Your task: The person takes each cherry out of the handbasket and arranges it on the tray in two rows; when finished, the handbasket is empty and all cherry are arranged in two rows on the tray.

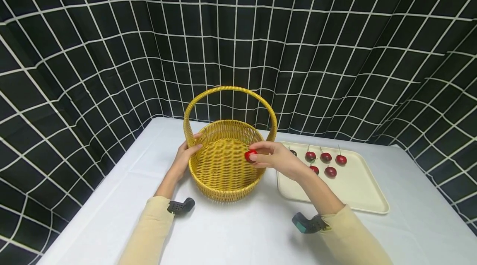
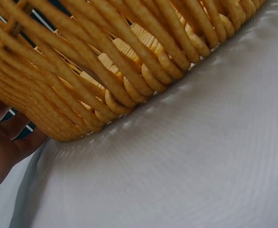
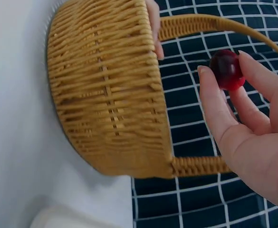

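A round yellow wicker basket with a tall arched handle stands on the table. My left hand grips its left rim beside the handle's foot. In the left wrist view that hand lies along the outside of the woven wall. Between thumb and fingertips my right hand pinches a red cherry, which overlaps the basket's right inside in the head view. The right wrist view has the cherry held above rim height. No cherries show on the basket's woven bottom.
Right of the basket lies a cream tray with several dark red stemmed cherries toward its far side. A white cloth covers the table. Black curtains with a white grid stand behind and at both sides.
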### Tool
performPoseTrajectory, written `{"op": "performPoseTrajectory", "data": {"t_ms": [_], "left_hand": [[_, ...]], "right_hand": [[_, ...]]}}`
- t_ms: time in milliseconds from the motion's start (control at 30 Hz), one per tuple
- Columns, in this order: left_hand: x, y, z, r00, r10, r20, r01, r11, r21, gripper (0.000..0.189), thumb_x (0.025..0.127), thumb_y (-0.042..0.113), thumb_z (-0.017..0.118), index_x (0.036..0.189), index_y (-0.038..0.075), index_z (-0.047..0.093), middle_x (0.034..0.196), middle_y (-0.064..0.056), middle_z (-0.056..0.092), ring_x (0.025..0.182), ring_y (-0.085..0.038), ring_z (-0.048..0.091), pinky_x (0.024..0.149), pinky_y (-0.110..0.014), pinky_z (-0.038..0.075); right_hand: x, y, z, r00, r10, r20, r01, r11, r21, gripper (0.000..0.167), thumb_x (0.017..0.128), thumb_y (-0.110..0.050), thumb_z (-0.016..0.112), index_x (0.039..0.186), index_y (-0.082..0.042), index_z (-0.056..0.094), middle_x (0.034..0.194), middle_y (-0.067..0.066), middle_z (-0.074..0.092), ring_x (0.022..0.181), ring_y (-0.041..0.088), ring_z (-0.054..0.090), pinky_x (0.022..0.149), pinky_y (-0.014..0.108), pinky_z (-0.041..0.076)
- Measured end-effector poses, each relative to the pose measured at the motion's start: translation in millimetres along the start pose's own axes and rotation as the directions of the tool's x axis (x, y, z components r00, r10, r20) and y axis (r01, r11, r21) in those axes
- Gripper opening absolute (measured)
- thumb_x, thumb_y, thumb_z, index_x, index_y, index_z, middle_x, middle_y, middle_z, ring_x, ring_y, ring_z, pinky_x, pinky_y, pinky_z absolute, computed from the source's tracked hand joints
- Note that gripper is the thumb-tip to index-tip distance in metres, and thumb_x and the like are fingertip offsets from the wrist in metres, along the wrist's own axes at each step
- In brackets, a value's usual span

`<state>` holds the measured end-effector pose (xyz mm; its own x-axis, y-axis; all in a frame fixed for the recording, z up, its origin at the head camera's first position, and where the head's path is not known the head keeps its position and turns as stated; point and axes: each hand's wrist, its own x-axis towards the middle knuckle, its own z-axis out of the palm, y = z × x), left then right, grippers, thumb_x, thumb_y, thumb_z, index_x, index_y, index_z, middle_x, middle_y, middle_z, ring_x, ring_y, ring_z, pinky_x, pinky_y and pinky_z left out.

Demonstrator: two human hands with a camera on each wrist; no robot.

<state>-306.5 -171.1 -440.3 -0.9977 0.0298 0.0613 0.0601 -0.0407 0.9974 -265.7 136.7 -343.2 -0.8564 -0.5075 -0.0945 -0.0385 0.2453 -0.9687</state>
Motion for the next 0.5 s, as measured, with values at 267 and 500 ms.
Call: {"op": "performPoseTrajectory", "data": {"t_ms": [267, 500], "left_hand": [[-7.8, 15.4, 3.2, 1.0, -0.014, 0.017, 0.014, 1.0, -0.001, 0.049, 0.097, 0.011, 0.051, 0.144, 0.005, 0.038, 0.152, -0.014, 0.03, 0.138, -0.03, 0.026, 0.113, -0.044, 0.014], [-1.0, 2.0, 0.9, 1.0, 0.013, 0.0, -0.013, 1.0, 0.018, 0.048, 0.096, 0.016, 0.053, 0.143, 0.011, 0.042, 0.149, -0.011, 0.035, 0.136, -0.026, 0.029, 0.112, -0.042, 0.016]], "right_hand": [[-27.6, 4, -21, 0.998, 0.03, -0.057, -0.031, 0.999, -0.016, 0.047, 0.088, -0.019, 0.07, 0.127, 0.002, 0.053, 0.118, 0.016, 0.061, 0.104, 0.028, 0.063, 0.098, 0.054, 0.039], [-51.6, 14, -39, 0.989, 0.044, -0.14, -0.048, 0.999, -0.024, 0.052, 0.088, -0.023, 0.07, 0.13, 0.001, 0.051, 0.117, 0.015, 0.061, 0.104, 0.03, 0.063, 0.091, 0.038, 0.049]]}}
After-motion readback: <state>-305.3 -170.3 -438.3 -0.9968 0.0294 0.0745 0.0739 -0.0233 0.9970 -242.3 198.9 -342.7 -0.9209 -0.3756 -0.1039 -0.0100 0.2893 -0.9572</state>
